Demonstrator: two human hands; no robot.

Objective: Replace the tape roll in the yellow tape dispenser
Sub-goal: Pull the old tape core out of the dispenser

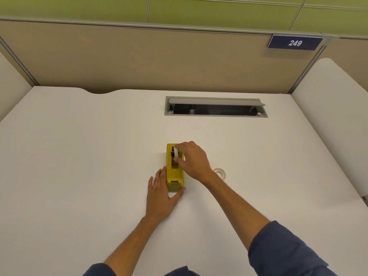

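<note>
The yellow tape dispenser [175,174] lies lengthwise in the middle of the white desk [79,156]. A white tape roll [176,152] on a black hub sits in its far slot. My right hand [194,159] reaches over from the right and pinches this roll between thumb and fingers. My left hand [161,196] lies flat against the dispenser's left side, thumb hooked around its near end. A second, whitish tape roll [220,173] lies flat on the desk to the right, partly hidden behind my right wrist.
An open grey cable tray [216,106] is sunk into the desk beyond the dispenser. A beige partition [139,56] with a "249" sign [295,42] closes off the back. White rounded panels stand at both sides.
</note>
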